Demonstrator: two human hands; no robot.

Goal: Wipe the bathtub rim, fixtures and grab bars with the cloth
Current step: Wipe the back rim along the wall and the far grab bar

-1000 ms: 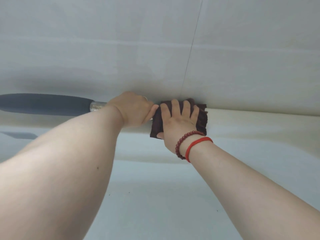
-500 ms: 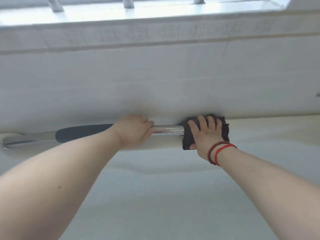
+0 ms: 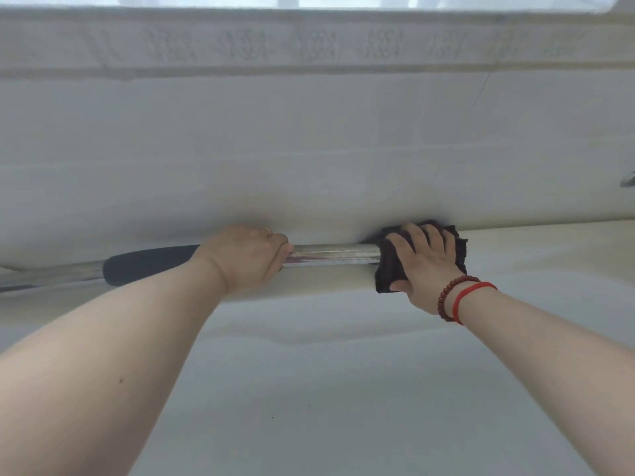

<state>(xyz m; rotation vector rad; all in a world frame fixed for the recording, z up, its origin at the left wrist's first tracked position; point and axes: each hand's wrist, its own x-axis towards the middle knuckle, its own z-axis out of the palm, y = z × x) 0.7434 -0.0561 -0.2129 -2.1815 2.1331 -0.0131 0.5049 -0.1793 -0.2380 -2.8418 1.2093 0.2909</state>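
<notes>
A chrome grab bar [image 3: 335, 254] with a black grip sleeve [image 3: 151, 264] runs along the far bathtub rim [image 3: 549, 245]. My left hand [image 3: 245, 257] grips the bar, fingers curled round it just right of the black sleeve. My right hand [image 3: 424, 266] lies on a dark brown cloth [image 3: 388, 269], fingers spread over it, and the cloth is wrapped over the bar's right end. The end of the bar under the cloth is hidden.
Pale tiled wall [image 3: 309, 149] rises behind the rim, with a patterned border strip [image 3: 309, 46] near the top. The white tub interior [image 3: 326, 407] fills the lower view. A small metal fitting [image 3: 628, 180] shows at the right edge.
The cloth and my right hand have slid right along the bar, baring more chrome between my hands. The view has tilted up, showing more wall. My left hand keeps its grip.
</notes>
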